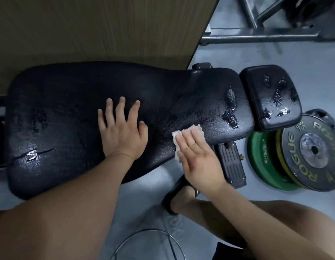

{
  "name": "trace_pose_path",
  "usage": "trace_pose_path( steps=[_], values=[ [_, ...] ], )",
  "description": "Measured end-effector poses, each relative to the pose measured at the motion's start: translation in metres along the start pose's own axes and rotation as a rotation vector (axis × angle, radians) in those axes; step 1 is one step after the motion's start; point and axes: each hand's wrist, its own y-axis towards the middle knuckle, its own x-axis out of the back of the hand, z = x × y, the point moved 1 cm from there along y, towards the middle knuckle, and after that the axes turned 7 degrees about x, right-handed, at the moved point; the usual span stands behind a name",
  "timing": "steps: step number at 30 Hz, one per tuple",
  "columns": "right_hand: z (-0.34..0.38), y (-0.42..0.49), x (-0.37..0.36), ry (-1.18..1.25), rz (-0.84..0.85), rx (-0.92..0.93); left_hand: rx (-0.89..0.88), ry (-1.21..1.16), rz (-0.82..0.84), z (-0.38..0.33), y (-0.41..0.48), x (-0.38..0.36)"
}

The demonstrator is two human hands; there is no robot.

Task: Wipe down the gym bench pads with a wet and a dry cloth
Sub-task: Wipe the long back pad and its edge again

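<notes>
The left hand point(123, 136) lies flat and palm-down on the middle of the long black textured bench pad point(69, 119), fingers straight and spread, thumb out to the right, gripping nothing; its forearm runs up from the lower left of the view. The right hand point(198, 158) is also open, its fingers straight and held together, pressing a small pale folded cloth point(197, 129) against the near edge of the same pad, toward its narrower right end; the cloth shows beyond the fingertips and along the hand's left side, and whether it is wet or dry cannot be told. The right wrist angles in from the lower right.

Glistening wet patches lie on the pad to the right of the cloth and on the smaller black rounded pad point(269, 96) just beside its end; a slit with a shiny spot point(33, 153) marks the long pad's left part. A black weight plate with yellow lettering point(311, 152) leans on a green plate point(264, 162) on the grey floor point(228, 57); a foot in a black sandal point(174, 196) stands below the right hand; a brown wood-grain panel point(87, 25) lies behind the pad.
</notes>
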Motion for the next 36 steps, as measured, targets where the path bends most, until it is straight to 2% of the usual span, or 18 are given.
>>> trace_pose_path(
  steps=[4,11,13,16,18,21,22,25,27,29,33,36],
  values=[
    [-0.026,0.053,0.0,-0.043,0.018,0.018,0.01,-0.007,-0.008,0.0,0.001,-0.001],
    [-0.03,0.164,-0.003,-0.119,0.121,0.06,0.019,0.002,-0.014,0.001,0.002,-0.002],
    [-0.021,0.158,-0.002,-0.137,0.103,0.11,0.013,-0.001,-0.009,0.002,0.004,-0.002],
    [-0.003,0.101,0.006,-0.171,0.251,0.358,0.001,-0.009,-0.001,0.004,0.004,-0.002],
    [-0.005,0.066,0.01,-0.093,0.272,0.382,-0.002,-0.009,0.007,0.005,0.004,-0.001],
    [-0.03,0.093,0.01,-0.139,0.263,0.409,0.0,-0.011,0.023,0.005,0.004,-0.001],
    [-0.035,0.115,0.008,-0.18,0.256,0.391,0.003,-0.011,0.027,0.005,0.004,-0.001],
    [-0.032,0.175,0.0,-0.183,0.197,0.138,0.009,-0.017,0.033,0.005,0.004,0.003],
    [-0.02,0.18,-0.003,-0.18,0.173,0.094,0.009,-0.029,0.044,0.005,0.004,0.006],
    [0.002,0.155,0.001,-0.185,0.177,0.169,0.013,-0.069,0.071,0.008,0.005,0.009],
    [0.046,0.074,0.011,-0.196,0.276,0.468,-0.008,-0.187,0.167,0.024,0.008,0.024],
    [0.04,0.055,0.007,-0.155,0.281,0.551,0.028,-0.113,0.132,0.063,-0.003,0.03]
  ],
)
